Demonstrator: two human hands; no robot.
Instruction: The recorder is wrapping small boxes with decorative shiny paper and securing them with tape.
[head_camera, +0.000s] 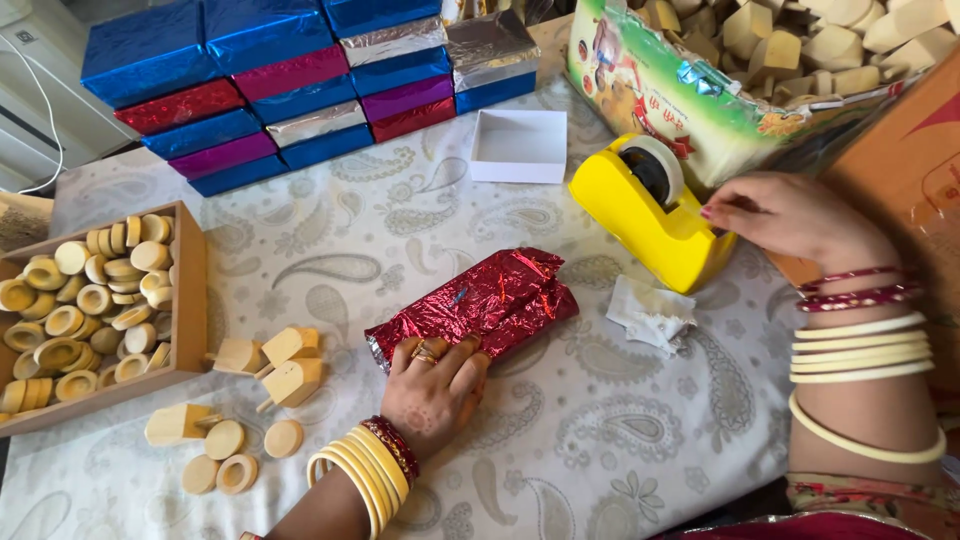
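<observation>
A packet wrapped in crinkled red foil (478, 303) lies at the centre of the paisley-printed tablecloth (560, 440). The left hand (437, 387) presses flat on its near end, fingers together. At three o'clock from the packet, a crumpled white paper scrap (652, 314) lies. At two o'clock stands a yellow plastic tape dispenser (650, 212); the right hand (790, 215) pinches tape at its cutter. At nine o'clock lie loose pale wooden pieces (275, 362).

I see a home craft-packing table: foil-wrapped boxes (300, 90) stacked far left, wooden rings tray (90, 310) near left.
</observation>
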